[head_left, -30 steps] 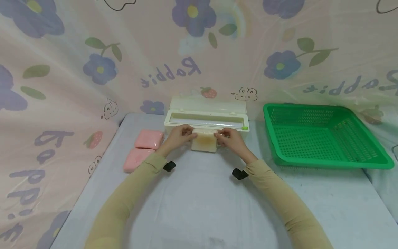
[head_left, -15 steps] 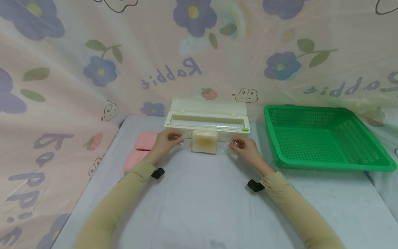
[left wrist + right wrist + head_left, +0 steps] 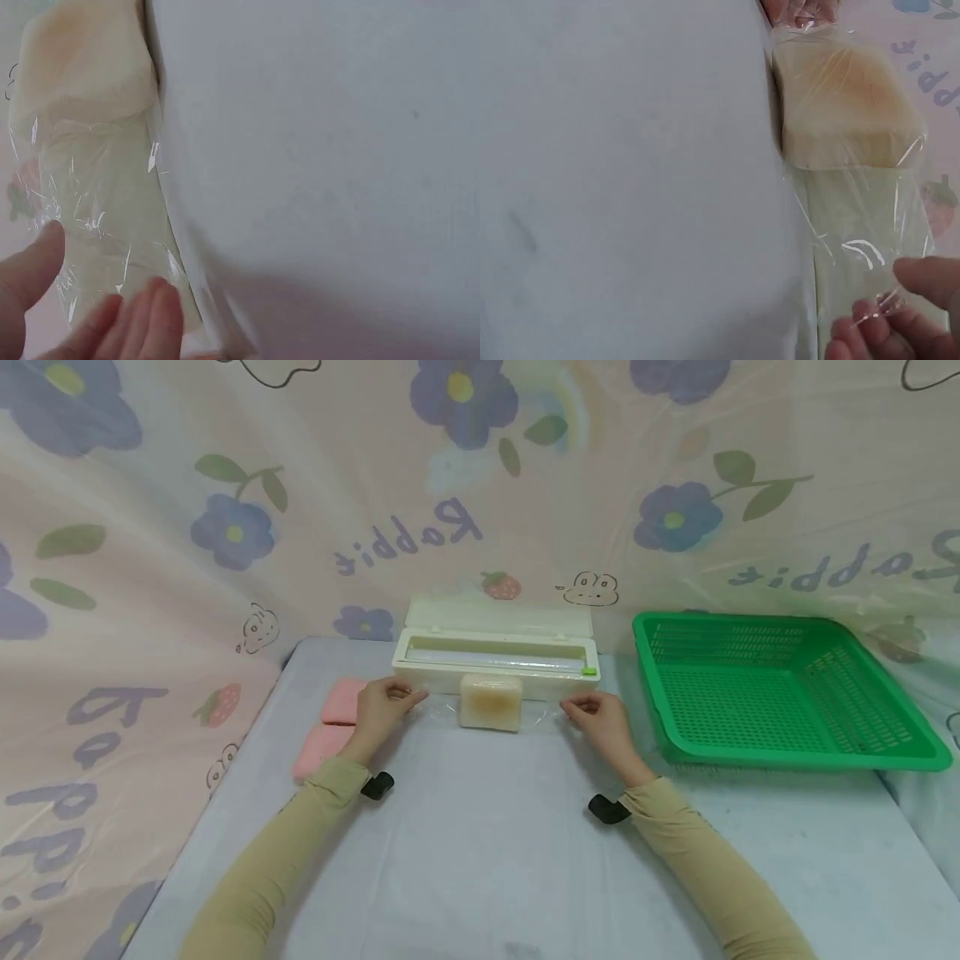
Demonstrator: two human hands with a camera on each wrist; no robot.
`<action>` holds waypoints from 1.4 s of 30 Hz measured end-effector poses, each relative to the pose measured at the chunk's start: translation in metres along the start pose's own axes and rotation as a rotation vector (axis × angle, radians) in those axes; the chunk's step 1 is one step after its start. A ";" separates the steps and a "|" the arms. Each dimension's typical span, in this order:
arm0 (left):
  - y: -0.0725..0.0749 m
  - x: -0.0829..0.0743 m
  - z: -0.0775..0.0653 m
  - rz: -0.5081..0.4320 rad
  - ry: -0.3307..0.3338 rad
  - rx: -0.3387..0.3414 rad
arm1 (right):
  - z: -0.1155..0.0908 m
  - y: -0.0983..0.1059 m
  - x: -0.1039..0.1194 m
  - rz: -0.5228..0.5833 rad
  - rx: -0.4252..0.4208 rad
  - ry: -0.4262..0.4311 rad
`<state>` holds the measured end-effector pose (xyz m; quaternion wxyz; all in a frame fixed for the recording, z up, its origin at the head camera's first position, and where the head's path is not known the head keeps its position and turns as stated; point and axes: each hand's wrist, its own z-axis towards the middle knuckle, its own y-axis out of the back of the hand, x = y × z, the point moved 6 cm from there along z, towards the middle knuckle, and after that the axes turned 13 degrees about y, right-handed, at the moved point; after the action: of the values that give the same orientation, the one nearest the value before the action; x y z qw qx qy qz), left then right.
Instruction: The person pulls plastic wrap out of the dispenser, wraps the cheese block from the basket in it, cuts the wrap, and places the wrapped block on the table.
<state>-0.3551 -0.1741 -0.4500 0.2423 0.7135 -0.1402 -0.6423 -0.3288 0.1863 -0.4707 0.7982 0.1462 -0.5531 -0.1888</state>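
Observation:
A thick slice of bread (image 3: 491, 703), white with a browned middle, sits in clear plastic wrap before the long cream dispenser box (image 3: 495, 680). Loose wrap (image 3: 866, 255) spreads from both its sides. My left hand (image 3: 381, 714) is at the left end; in the left wrist view its thumb and fingers stand apart around the film (image 3: 105, 217). On the other side my right hand (image 3: 602, 724) pinches the film's end between thumb and curled fingers. Two pink wrapped blocks (image 3: 324, 750) lie beside my left hand, partly hidden by it.
The dispenser's lid (image 3: 498, 617) is up, with a film roll (image 3: 495, 659) inside and a green slider (image 3: 589, 672) at its right end. A green plastic basket (image 3: 795, 756) stands at the right. A patterned curtain hangs behind the table.
Both hands have moved outward from the bread's sides, the left leftward and the right rightward, drawing the wrap out on each side. The bread has stayed nearly in place.

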 end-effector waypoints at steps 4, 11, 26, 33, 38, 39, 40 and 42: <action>-0.002 0.000 -0.002 0.029 0.067 -0.007 | -0.001 0.002 0.002 -0.077 -0.007 -0.018; -0.011 0.004 -0.001 -0.053 0.178 0.109 | -0.003 -0.005 -0.007 0.082 0.071 -0.136; -0.019 0.005 0.000 -0.314 0.130 0.156 | -0.002 -0.014 -0.008 0.248 0.115 -0.258; -0.020 0.002 0.002 -0.301 0.173 0.153 | 0.002 -0.012 -0.011 0.257 0.087 -0.286; -0.001 -0.008 -0.003 -0.056 0.064 0.008 | 0.000 -0.005 -0.008 0.266 0.113 -0.241; 0.004 -0.014 -0.006 0.007 0.018 -0.044 | -0.001 -0.002 -0.007 0.248 0.103 -0.223; 0.008 -0.020 -0.009 0.064 -0.038 -0.093 | -0.003 0.002 -0.005 0.218 0.094 -0.199; 0.012 -0.039 -0.013 0.113 -0.147 -0.139 | -0.006 0.008 -0.001 0.143 0.057 -0.158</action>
<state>-0.3461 -0.1626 -0.4101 0.3163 0.6369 -0.1528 -0.6863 -0.3225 0.1945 -0.4700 0.7589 0.1137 -0.6286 -0.1262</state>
